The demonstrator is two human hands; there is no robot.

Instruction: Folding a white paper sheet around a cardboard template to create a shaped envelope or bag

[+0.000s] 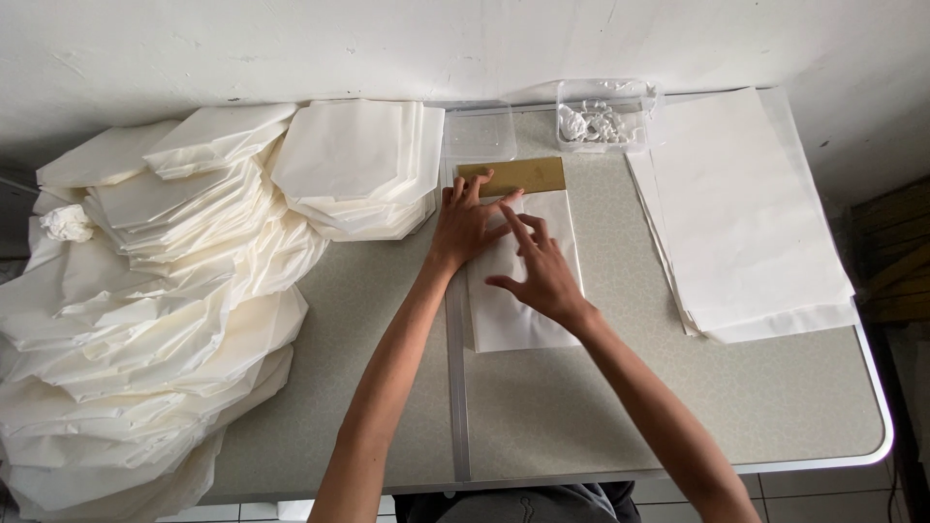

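My left hand (465,225) lies flat, fingers spread, pressing the top of a white sheet (518,310) at the middle of the table (581,407), fingertips touching a gold strip (523,175). My right hand (539,271) rests open on the sheet, grasping nothing. A paper stack (746,213) lies right, folded bags (174,291) left.

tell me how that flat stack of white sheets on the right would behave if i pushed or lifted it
The sheet stack looks thin and papery, so a lifted sheet would probably flop. Its edges are already fanned out, so a push would likely slide the top sheets rather than move the whole pile. It overhangs the table edge slightly, so it might slip off.
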